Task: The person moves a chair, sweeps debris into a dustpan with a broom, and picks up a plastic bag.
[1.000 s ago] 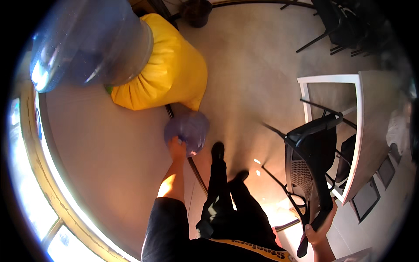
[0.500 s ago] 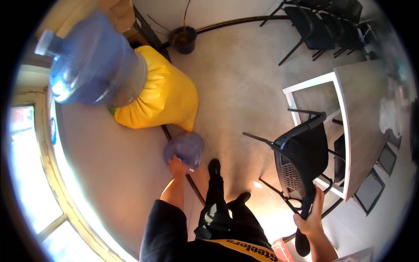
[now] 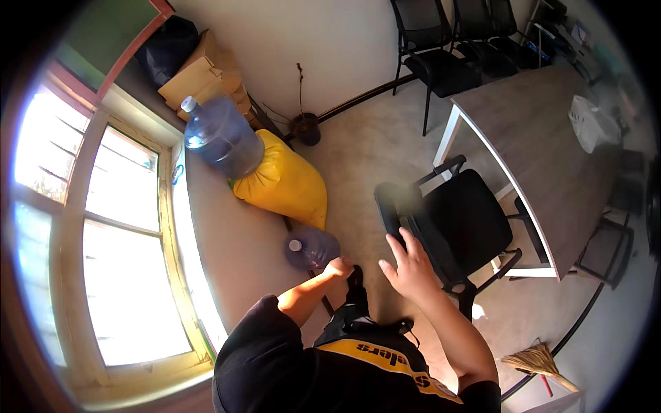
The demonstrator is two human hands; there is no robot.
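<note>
A blue translucent water jug [image 3: 318, 249] with a white cap stands on the floor by the wall on my left. My left hand [image 3: 339, 268] is at its near right side with fingers curled in; I see nothing in them. My right hand [image 3: 413, 267] has its fingers spread, in front of a black armchair [image 3: 461, 224], and holds nothing. Whether its fingertips touch the chair cannot be made out. Farther off, a second blue water jug [image 3: 227, 138] with a white cap rests tilted on a full yellow sack [image 3: 289, 180].
A grey-topped table [image 3: 537, 144] with white legs stands to the right, a white plastic bag [image 3: 592, 124] on it. More black chairs [image 3: 441, 69] line the far wall. A potted plant [image 3: 305, 129], cardboard boxes [image 3: 200, 72], a window [image 3: 131, 241] and a straw broom [image 3: 537, 359] are around.
My right hand has let go of the black chair and opened. My left hand has come off the neck of the floor jug to its right side. The view has shifted.
</note>
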